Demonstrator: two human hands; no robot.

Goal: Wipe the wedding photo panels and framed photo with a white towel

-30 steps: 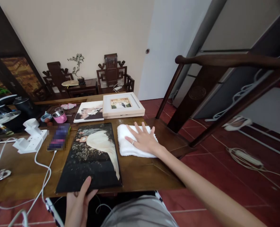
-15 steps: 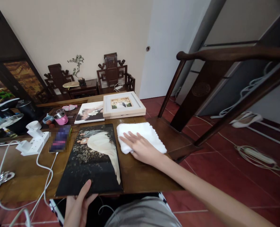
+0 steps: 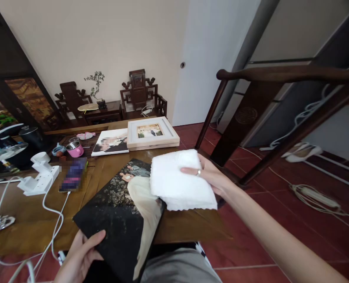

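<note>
A dark photo panel (image 3: 115,220), printed with a figure in a long pale gown, is tilted at the table's front edge. My left hand (image 3: 81,251) grips its lower left edge, thumb on the front and fingers behind. In my right hand (image 3: 210,175) is a folded white cloth (image 3: 177,181), the thumb lying on top and the other fingers hidden beneath. The cloth is raised and overlaps the panel's right side; whether it touches the panel I cannot tell.
Farther back on the table (image 3: 174,228) lie a framed picture (image 3: 153,133) and another photo panel (image 3: 111,142). To the left are a pink cup (image 3: 75,149), a phone (image 3: 73,175), a power strip (image 3: 41,181) and white cables. A wooden chair (image 3: 236,114) stands right.
My right hand has lifted the white cloth off the table and turned it toward the panel. The panel has rotated clockwise and moved nearer to me, with my left hand shifting left.
</note>
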